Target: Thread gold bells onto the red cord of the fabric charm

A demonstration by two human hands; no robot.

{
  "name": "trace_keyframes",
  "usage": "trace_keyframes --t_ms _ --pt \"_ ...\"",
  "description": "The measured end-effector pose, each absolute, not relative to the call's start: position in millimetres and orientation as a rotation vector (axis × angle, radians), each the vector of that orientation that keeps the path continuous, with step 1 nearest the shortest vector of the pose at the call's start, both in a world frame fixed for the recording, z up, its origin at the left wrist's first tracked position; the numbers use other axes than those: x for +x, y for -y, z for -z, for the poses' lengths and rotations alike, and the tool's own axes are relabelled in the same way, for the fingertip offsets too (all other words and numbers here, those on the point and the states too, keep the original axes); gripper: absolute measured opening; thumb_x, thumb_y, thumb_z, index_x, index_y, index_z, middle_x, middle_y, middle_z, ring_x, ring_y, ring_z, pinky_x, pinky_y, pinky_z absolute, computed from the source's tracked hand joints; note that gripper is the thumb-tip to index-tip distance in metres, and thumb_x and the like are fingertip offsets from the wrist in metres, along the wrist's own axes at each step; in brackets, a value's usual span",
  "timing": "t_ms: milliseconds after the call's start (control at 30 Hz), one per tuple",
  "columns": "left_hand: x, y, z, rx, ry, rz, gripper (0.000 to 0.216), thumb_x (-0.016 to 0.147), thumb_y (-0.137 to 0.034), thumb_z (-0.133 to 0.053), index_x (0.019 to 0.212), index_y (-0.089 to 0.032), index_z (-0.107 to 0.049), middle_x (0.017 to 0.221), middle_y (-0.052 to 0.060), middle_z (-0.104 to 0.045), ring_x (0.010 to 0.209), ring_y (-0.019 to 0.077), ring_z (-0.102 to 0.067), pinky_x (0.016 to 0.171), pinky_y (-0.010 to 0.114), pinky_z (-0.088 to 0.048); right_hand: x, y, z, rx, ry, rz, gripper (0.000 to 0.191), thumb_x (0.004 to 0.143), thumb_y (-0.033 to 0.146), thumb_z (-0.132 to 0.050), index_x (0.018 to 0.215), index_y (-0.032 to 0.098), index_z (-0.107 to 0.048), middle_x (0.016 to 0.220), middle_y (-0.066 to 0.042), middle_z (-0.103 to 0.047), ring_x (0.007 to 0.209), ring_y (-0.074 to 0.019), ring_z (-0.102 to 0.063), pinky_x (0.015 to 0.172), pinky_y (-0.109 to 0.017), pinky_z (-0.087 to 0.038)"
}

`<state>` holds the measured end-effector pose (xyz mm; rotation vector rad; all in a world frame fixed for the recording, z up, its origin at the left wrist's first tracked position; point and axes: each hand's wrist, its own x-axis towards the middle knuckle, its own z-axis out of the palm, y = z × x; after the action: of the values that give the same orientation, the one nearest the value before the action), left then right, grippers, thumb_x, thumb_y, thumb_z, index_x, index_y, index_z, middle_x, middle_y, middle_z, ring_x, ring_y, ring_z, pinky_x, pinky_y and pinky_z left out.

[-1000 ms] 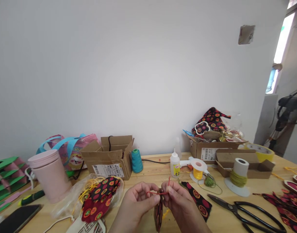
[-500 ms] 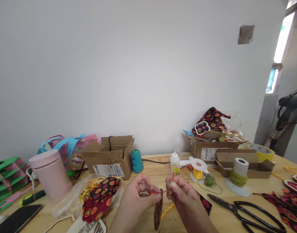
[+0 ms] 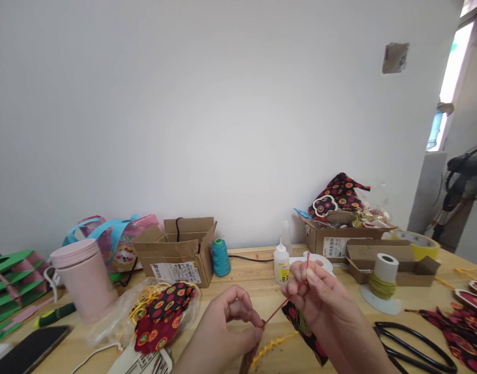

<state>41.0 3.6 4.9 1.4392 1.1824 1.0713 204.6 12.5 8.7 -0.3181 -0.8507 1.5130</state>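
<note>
My left hand [image 3: 231, 330] is closed in a pinch on the top of a thin brown patterned piece [image 3: 248, 359], seen nearly edge-on and partly out of the picture below. From its top a red cord [image 3: 276, 312] runs taut up to the right. My right hand [image 3: 323, 298] grips that cord between thumb and fingers, with the free end sticking up above them. Beneath the hands lie a twisted yellow cord [image 3: 275, 344] and a dark patterned fabric piece [image 3: 305, 332], partly hidden by my right hand.
Black-handled scissors [image 3: 418, 340] lie at right, their blades hidden by my right hand. Behind stand a glue bottle [image 3: 281, 265], a teal thread cone [image 3: 221, 258] and an olive cord spool [image 3: 382, 285]. Patterned fabric [image 3: 164, 314] and a pink jar [image 3: 84, 275] are at left.
My right hand has moved right and up, drawing the red cord out into a longer taut line. My left hand stays near its place, with the brown piece slightly lower.
</note>
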Motion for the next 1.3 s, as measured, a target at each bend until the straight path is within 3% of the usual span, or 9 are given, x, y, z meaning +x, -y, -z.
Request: trace_keyframes --t_ms 233,367,500,700,1033,1300 --pt "44 0 0 1.374 -1.007 -1.002 0.03 0.052 -0.001 -0.061 0.071 -0.019 -0.048 0.061 -0.001 -0.063 0.057 0.0129 -0.056 0.055 0.023 -0.042 194 -13 -28 -0.323 0.914 -1.537 0.012 0.073 0.029 -0.058 0.073 0.018 -0.053 0.075 0.0 -0.049 0.063 -0.0111 -0.05 0.066 -0.026 -0.042" --pt "45 1 3 1.359 -0.916 -0.964 0.033 0.054 0.0 -0.061 0.076 -0.019 -0.048 0.063 0.0 -0.063 0.063 0.014 -0.058 0.058 0.025 -0.044 186 -13 -37 -0.309 1.045 -1.564 0.013 0.076 0.029 -0.055 0.071 0.018 -0.051 0.067 0.002 -0.05 0.056 -0.0089 -0.046 0.055 -0.021 -0.04" --pt "48 1 7 1.235 -0.883 -0.911 0.034 0.054 -0.001 -0.061 0.08 -0.019 -0.048 0.06 0.001 -0.066 0.054 0.0141 -0.059 0.051 0.025 -0.044 182 -17 -40 -0.337 1.102 -1.584 0.015 0.076 0.029 -0.055 0.069 0.017 -0.051 0.061 0.003 -0.046 0.051 -0.0073 -0.043 0.048 -0.018 -0.036" --pt "43 1 15 1.066 -0.759 -0.966 0.032 0.052 -0.012 -0.071 0.08 -0.016 -0.055 0.06 0.003 -0.069 0.051 0.0121 -0.059 0.05 0.022 -0.042 182 -23 -36 -0.338 1.091 -1.555 0.015 0.077 0.028 -0.054 0.068 0.016 -0.051 0.066 0.003 -0.044 0.05 -0.0059 -0.039 0.049 -0.019 -0.036" --pt "42 -3 24 0.698 -0.712 -0.842 0.038 0.043 -0.003 -0.074 0.078 -0.015 -0.065 0.057 0.003 -0.069 0.049 0.0124 -0.058 0.055 0.027 -0.04 186 -23 -27 -0.207 0.921 -1.603 0.01 0.075 0.022 -0.057 0.071 0.016 -0.051 0.068 0.003 -0.041 0.046 -0.004 -0.029 0.043 -0.017 -0.029" --pt "42 -7 51 0.757 -0.789 -0.789 0.04 0.039 -0.012 -0.078 0.077 -0.015 -0.065 0.062 0.002 -0.07 0.056 0.0126 -0.061 0.06 0.025 -0.039 184 -37 -5 -0.303 0.936 -1.677 0.019 0.071 0.026 -0.062 0.066 0.014 -0.048 0.064 0.004 -0.042 0.043 -0.0024 -0.029 0.042 -0.016 -0.025"
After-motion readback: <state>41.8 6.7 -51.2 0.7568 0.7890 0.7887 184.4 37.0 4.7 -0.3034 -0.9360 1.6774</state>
